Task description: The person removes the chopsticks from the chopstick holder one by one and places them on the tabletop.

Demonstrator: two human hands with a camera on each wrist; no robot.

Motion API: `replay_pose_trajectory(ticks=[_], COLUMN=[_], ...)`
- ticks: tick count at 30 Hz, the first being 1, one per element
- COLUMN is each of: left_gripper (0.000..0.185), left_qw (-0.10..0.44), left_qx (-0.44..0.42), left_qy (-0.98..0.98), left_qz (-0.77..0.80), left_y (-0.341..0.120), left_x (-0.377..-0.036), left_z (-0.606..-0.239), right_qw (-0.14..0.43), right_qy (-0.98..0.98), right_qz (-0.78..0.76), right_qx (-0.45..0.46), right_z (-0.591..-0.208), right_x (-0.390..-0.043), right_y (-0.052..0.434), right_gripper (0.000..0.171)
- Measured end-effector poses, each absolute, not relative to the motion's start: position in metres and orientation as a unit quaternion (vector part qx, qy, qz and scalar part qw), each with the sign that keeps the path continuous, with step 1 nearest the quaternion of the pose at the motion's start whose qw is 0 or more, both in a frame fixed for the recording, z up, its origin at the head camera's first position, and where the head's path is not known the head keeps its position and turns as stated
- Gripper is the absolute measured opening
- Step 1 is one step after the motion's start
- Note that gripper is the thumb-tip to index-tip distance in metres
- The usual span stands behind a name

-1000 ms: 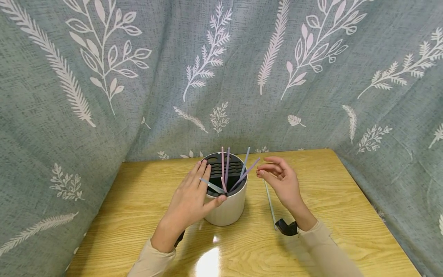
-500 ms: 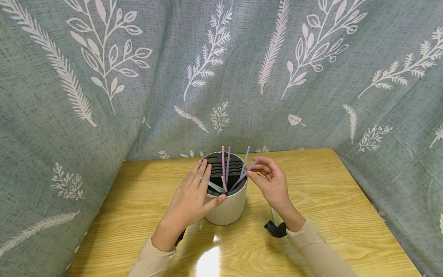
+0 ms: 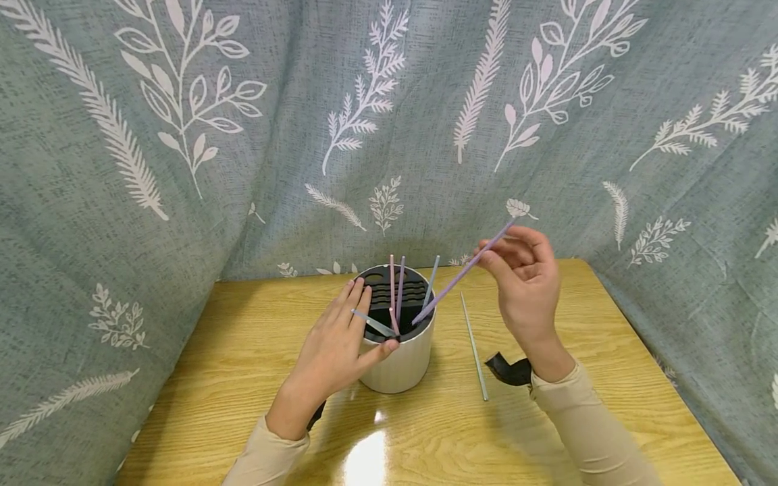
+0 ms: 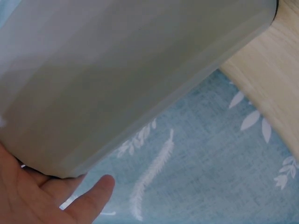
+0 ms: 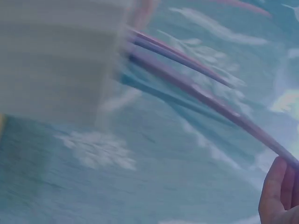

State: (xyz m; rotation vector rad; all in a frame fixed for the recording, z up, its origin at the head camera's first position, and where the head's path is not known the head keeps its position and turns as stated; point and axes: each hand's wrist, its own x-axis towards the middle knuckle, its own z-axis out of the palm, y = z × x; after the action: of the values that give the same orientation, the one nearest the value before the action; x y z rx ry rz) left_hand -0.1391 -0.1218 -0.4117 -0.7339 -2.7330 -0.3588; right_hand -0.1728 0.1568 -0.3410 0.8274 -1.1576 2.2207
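Note:
My right hand [image 3: 526,287] pinches a long purple straw [image 3: 451,286] near its upper end. The straw slants down to the left, its lower end over the opening of a white ribbed pen holder [image 3: 396,370] with a black slotted top [image 3: 413,277]. In the right wrist view, blurred, the purple straw [image 5: 205,95] runs from the holder to the fingertips. My left hand [image 3: 334,344] rests on the holder's left rim, fingers straight, thumb along the front edge. Pink straws [image 3: 392,280], another purple straw [image 3: 400,290] and blue straws [image 3: 431,280] stick out of the holder.
A pale green straw [image 3: 474,347] lies on the wooden table [image 3: 243,378], to the right of the holder. Behind and at both sides hangs a grey-blue leaf-patterned curtain [image 3: 425,135]. Black bands [image 3: 509,370] sit at the wrists.
My right hand reached left to the leaning purple straw, took hold of it, then drew it up and to the right. The left hand has stayed at the rim.

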Motion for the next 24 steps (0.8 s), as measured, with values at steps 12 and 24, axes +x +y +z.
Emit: replay_pose_trajectory(ticks=[12,24], left_gripper=[0.099,0.098], left_qw=[0.144,0.141], left_qx=[-0.257,-0.255], left_qy=[-0.947,-0.947], left_qz=[-0.127,-0.133], left_y=[-0.122,-0.122], left_x=[-0.14,-0.139], left_z=[-0.41,-0.411], right_qw=[0.234,0.041], right_qy=[-0.471,-0.753], right_qz=[0.814,0.655], right_qx=[0.245,0.05], right_z=[-0.322,-0.444], right_x=[-0.178,-0.221], right_y=[0.216,0.25], right_gripper=[0.043,0.052])
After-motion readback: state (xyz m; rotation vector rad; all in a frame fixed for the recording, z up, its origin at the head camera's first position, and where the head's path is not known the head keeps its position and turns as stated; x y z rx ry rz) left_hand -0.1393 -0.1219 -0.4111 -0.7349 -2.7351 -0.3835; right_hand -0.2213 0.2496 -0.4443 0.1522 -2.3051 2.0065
